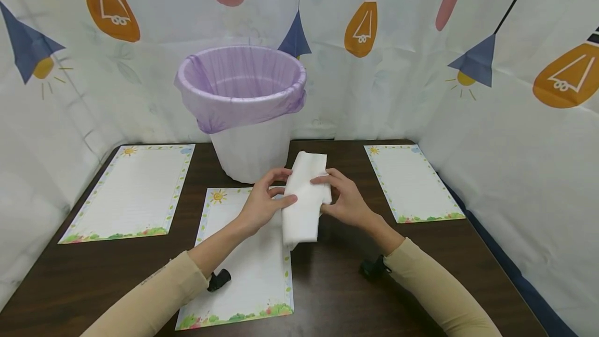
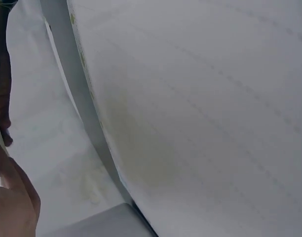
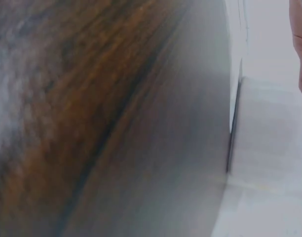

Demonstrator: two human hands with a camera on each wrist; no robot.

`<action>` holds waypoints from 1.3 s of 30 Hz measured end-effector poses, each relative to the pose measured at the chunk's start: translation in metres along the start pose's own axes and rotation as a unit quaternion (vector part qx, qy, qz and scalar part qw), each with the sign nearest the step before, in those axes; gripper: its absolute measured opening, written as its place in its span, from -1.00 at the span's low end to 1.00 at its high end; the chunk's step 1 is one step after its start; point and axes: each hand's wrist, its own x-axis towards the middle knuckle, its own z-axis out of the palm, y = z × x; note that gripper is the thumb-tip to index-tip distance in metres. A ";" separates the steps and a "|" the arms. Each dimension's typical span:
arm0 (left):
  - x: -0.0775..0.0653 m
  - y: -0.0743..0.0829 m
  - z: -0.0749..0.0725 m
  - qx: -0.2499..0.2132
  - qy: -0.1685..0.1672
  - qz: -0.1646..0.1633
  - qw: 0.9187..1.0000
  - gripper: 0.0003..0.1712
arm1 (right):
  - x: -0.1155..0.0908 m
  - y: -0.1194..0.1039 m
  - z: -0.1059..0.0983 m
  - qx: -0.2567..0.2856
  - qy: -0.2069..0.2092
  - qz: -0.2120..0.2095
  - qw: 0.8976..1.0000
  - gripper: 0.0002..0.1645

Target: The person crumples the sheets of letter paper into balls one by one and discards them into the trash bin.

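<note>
A folded white strip of soft, tissue-like material (image 1: 301, 217) is held over the dark brown, wood-grained table (image 1: 374, 295), its long axis running from six o'clock to just past twelve. From it, the round white bin with a lilac plastic liner (image 1: 250, 144) stands toward eleven o'clock; a white lined page with a leafy border (image 1: 243, 274) lies toward seven. The left hand (image 1: 267, 199), nearer the bin, pinches the strip's nine-o'clock edge between bent fingers and thumb; the right hand (image 1: 347, 199) grips its three-o'clock edge, fingers partly curled.
</note>
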 end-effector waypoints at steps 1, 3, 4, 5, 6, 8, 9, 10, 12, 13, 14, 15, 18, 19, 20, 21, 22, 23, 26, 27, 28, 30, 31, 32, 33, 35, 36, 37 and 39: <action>0.000 -0.001 0.000 -0.003 -0.005 0.000 1.000 -0.30 | 0.000 -0.001 0.000 -0.002 0.014 -0.003 1.000 -0.57; -0.001 -0.001 0.001 -0.006 -0.014 0.001 1.000 -0.27 | 0.001 -0.001 -0.001 -0.006 0.041 -0.006 0.999 -0.70; -0.002 -0.002 0.001 -0.007 -0.017 0.001 1.000 -0.26 | 0.001 0.000 -0.001 -0.005 0.052 -0.006 0.999 -0.74; -0.002 -0.002 0.001 -0.009 -0.020 -0.001 1.000 -0.27 | 0.001 0.001 -0.001 -0.006 0.058 -0.005 0.998 -0.76; -0.002 -0.002 0.001 -0.014 -0.020 -0.004 1.000 -0.29 | 0.002 0.002 -0.002 -0.004 0.062 -0.001 0.998 -0.77; -0.003 -0.002 0.000 -0.031 -0.028 -0.001 0.999 -0.39 | 0.001 0.010 -0.002 0.004 0.073 0.006 0.997 -0.79; -0.003 -0.002 0.000 -0.043 -0.034 -0.001 0.999 -0.43 | 0.000 0.016 -0.001 0.008 0.079 0.008 0.997 -0.80; -0.004 -0.003 -0.001 -0.054 -0.044 0.002 0.998 -0.45 | -0.001 0.022 -0.001 0.013 0.086 0.013 0.996 -0.81; -0.005 -0.003 -0.003 -0.086 -0.072 0.008 0.994 -0.44 | -0.002 0.033 0.000 0.020 0.103 0.027 0.994 -0.82; -0.006 -0.004 -0.003 -0.095 -0.085 0.014 0.992 -0.42 | -0.002 0.038 0.000 0.023 0.110 0.034 0.993 -0.82; -0.006 -0.004 -0.004 -0.099 -0.095 0.018 0.990 -0.39 | -0.003 0.042 0.000 0.025 0.115 0.041 0.992 -0.82; -0.007 -0.004 -0.004 -0.101 -0.100 0.020 0.990 -0.37 | -0.002 0.040 0.001 0.027 0.119 0.050 0.991 -0.83; -0.006 -0.005 -0.002 -0.084 -0.089 0.025 0.992 -0.31 | 0.001 0.032 0.002 0.036 0.122 0.061 0.990 -0.82; -0.006 -0.004 -0.001 -0.076 -0.079 0.023 0.994 -0.30 | 0.001 0.029 0.003 0.040 0.120 0.058 0.990 -0.82; -0.006 -0.004 0.000 -0.066 -0.069 0.021 0.995 -0.29 | 0.002 0.026 0.004 0.042 0.117 0.053 0.991 -0.82; -0.005 -0.003 0.001 -0.058 -0.059 0.018 0.996 -0.28 | 0.003 0.023 0.005 0.044 0.114 0.047 0.991 -0.82; -0.005 -0.003 0.002 -0.052 -0.050 0.015 0.997 -0.26 | 0.004 0.019 0.006 0.045 0.112 0.041 0.992 -0.82; -0.005 -0.002 0.003 -0.048 -0.045 0.012 0.998 -0.24 | 0.004 0.017 0.006 0.044 0.112 0.036 0.992 -0.83; -0.004 0.000 0.004 -0.035 -0.033 0.008 0.999 -0.21 | 0.005 0.015 0.009 0.034 0.117 0.030 0.992 -0.83; -0.004 0.000 0.005 -0.031 -0.029 0.009 0.999 -0.20 | 0.005 0.016 0.009 0.030 0.118 0.030 0.992 -0.82; -0.003 0.000 0.005 -0.028 -0.025 0.010 0.999 -0.20 | 0.005 0.018 0.010 0.023 0.119 0.029 0.992 -0.82; -0.003 0.000 0.005 -0.022 -0.016 0.017 0.999 -0.19 | 0.004 0.022 0.012 0.010 0.121 0.029 0.992 -0.82; -0.002 0.000 0.005 -0.019 -0.013 0.023 0.999 -0.18 | 0.004 0.024 0.013 0.008 0.121 0.028 0.992 -0.81; -0.002 -0.001 0.005 -0.015 -0.010 0.030 0.999 -0.16 | 0.004 0.025 0.014 0.009 0.119 0.028 0.992 -0.79; -0.001 -0.001 0.005 -0.012 -0.008 0.037 0.999 -0.14 | 0.004 0.026 0.015 0.011 0.117 0.028 0.993 -0.78; 0.000 -0.001 0.005 -0.006 -0.006 0.045 0.999 -0.11 | 0.004 0.026 0.016 0.021 0.115 0.031 0.993 -0.75; 0.000 -0.001 0.005 0.000 -0.004 0.047 0.999 -0.12 | 0.004 0.026 0.017 0.029 0.112 0.032 0.993 -0.73; 0.001 0.000 0.005 0.004 -0.002 0.047 0.999 -0.13 | 0.004 0.025 0.017 0.036 0.109 0.032 0.993 -0.72; 0.001 0.001 0.004 0.008 0.004 0.041 0.999 -0.19 | 0.005 0.021 0.018 0.043 0.104 0.032 0.993 -0.71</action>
